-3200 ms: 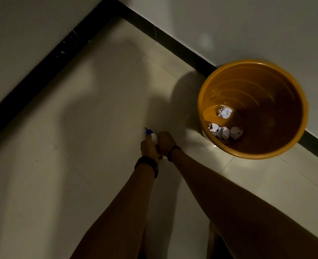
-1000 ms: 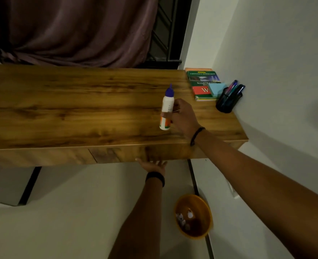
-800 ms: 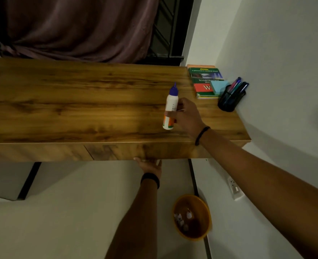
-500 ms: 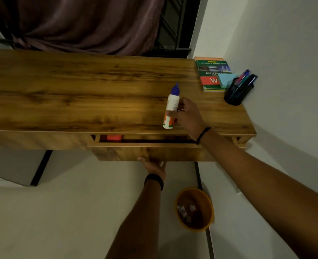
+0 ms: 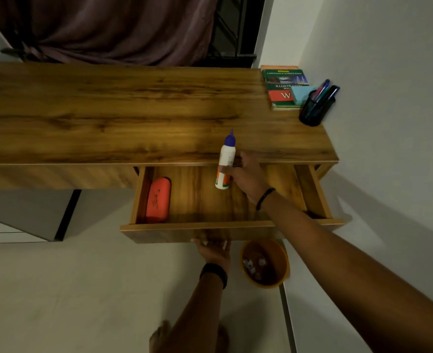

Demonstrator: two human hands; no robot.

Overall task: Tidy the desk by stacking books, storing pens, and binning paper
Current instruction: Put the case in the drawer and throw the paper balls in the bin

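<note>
wall (image 5: 388, 59): white | floor (image 5: 83, 289): pale | curtain (image 5: 108, 26): dark maroon | window (image 5: 235, 26): barred, dark | desk (image 5: 108, 110): wood | light: dim

Brown woodgrain desk (image 5: 108, 110) and drawer (image 5: 202, 202), white glue bottle (image 5: 226, 159) with blue cap and orange label, orange-red case (image 5: 158, 198), orange bin (image 5: 285, 266), dark maroon curtain (image 5: 108, 26).

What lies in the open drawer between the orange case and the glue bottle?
Nothing: the head view shows only the bare floor of the drawer between the orange case and the glue bottle, which the right hand holds.
</note>
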